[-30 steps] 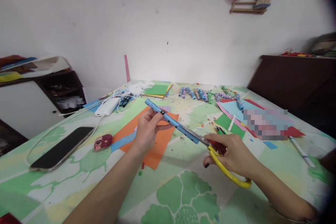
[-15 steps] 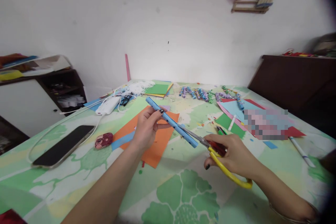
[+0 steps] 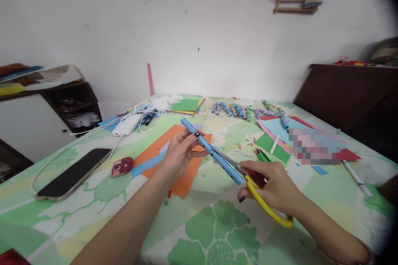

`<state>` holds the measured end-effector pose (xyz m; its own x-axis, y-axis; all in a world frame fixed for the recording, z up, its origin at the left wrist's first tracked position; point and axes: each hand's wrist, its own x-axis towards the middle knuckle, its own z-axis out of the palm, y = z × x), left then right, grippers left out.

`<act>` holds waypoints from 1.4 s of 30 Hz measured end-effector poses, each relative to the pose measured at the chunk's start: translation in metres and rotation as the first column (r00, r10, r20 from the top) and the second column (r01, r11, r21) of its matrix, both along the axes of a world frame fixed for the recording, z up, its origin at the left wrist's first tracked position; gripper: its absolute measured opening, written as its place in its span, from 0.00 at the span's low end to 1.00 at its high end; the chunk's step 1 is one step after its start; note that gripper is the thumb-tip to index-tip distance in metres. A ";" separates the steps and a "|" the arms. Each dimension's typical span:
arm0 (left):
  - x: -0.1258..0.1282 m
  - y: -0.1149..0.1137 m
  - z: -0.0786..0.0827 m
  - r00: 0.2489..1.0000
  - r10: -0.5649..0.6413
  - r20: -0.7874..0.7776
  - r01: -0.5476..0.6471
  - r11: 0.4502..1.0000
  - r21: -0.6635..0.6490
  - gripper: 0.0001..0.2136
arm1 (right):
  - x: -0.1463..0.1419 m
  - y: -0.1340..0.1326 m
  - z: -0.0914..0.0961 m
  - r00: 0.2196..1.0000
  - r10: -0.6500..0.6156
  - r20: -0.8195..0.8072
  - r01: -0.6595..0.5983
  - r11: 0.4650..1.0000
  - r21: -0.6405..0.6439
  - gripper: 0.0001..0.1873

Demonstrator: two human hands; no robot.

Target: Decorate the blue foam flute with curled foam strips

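Observation:
My left hand [image 3: 182, 151] pinches a thin blue paper tube [image 3: 207, 145] with dark spots, tilted down to the right above the table. In my right hand [image 3: 273, 182] are scissors [image 3: 263, 203] with yellow handles and metal blades. The blades lie along the lower part of the tube, touching or very near it; whether they bite into the paper I cannot tell. A dark red thing [image 3: 256, 177], partly hidden, shows between my right fingers and the scissors. Beneath my left hand lies orange paper [image 3: 189, 174] with a blue strip [image 3: 149, 165] across it.
A phone [image 3: 74, 173], a dark red case [image 3: 122, 166] and a white power bank [image 3: 127, 124] with cables lie left. Several decorated paper curls [image 3: 239, 110] sit at the back. Coloured sheets [image 3: 280, 152], a white marker [image 3: 357, 179] and a green pen [image 3: 263, 156] are right.
The blue tube and my left hand have shifted slightly right. The scissors now lie further along the tube, with their yellow handles a little lower.

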<state>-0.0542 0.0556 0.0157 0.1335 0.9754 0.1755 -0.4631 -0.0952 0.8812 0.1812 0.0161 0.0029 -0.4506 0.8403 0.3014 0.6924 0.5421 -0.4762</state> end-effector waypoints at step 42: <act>0.000 -0.002 0.002 0.999 -0.032 -0.039 0.034 0.999 0.043 0.09 | -0.005 -0.006 -0.007 0.997 -0.077 -0.010 0.078 0.993 0.085 0.18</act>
<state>-0.0538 0.0531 0.0172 0.1729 0.9619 0.2119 -0.4324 -0.1192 0.8938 0.1757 0.0100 -0.0041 -0.3829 0.8438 0.3761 0.7311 0.5256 -0.4350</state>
